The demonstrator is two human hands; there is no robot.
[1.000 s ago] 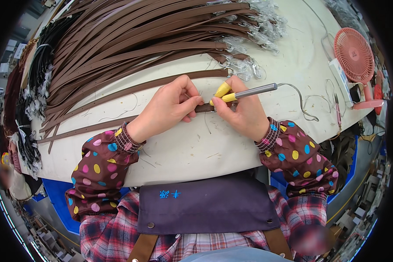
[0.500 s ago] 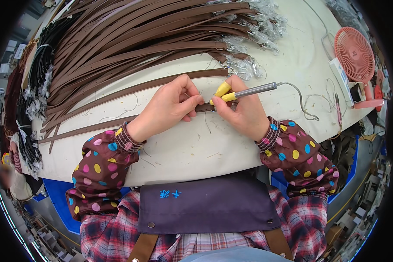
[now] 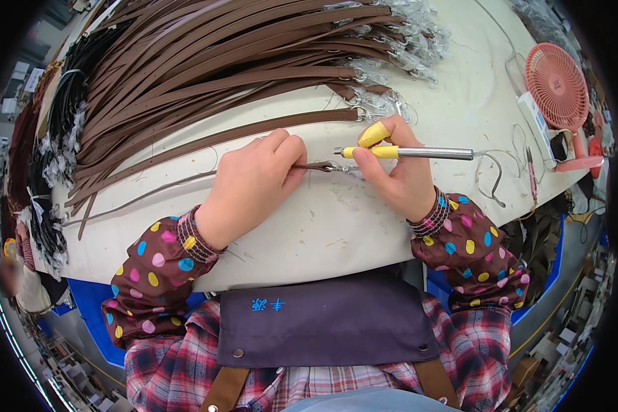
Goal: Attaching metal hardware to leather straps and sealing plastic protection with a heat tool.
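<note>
Shifted toward three o'clock since earlier, the right hand [image 3: 404, 180] clamps its fingers on a pen-like tool [image 3: 438, 153] beside the brown strap [image 3: 312, 166], pinched edge-up mid-desk [image 3: 288, 240] by the left hand [image 3: 254, 184], completion unclear.

The right grip [image 3: 404, 180] and pen-like tool [image 3: 436, 153] now sit further right, tip off the brown strap [image 3: 314, 165], which now stands edge-up in the left grip [image 3: 253, 184], plastic-wrapped end [image 3: 350, 171] showing.
</note>
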